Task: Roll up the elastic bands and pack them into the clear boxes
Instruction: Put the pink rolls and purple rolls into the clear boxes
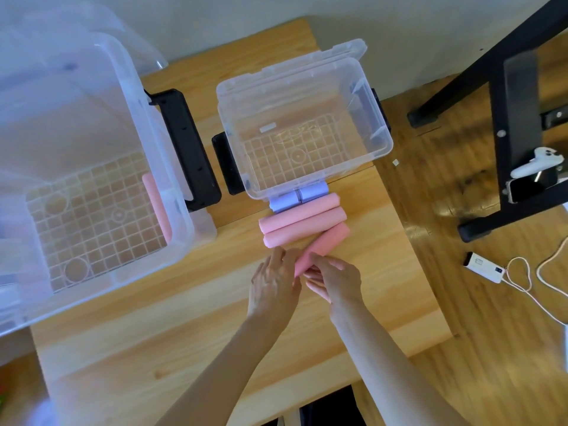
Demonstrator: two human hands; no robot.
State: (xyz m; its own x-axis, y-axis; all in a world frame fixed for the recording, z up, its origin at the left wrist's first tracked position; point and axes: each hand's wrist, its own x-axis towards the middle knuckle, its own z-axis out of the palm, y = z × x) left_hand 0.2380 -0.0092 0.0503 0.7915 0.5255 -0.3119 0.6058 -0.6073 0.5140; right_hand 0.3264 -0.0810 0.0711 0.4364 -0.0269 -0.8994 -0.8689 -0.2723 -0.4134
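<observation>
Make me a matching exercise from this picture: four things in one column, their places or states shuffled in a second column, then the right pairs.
1. large clear box
2. small clear box
3. lavender rolls
4. pink roll in both hands

A. against the small box's near wall
B. empty
C. holds one pink roll
D. one end lifted off the table

Pairs: 1-C, 2-B, 3-A, 4-D

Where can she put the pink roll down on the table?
Bare table lies between the big box and her arms, nearest her. The small box is empty inside; the big one holds just one pink roll. It is crowded in front of the small box, where pink rolls and purple rolls lie by her hands.
</observation>
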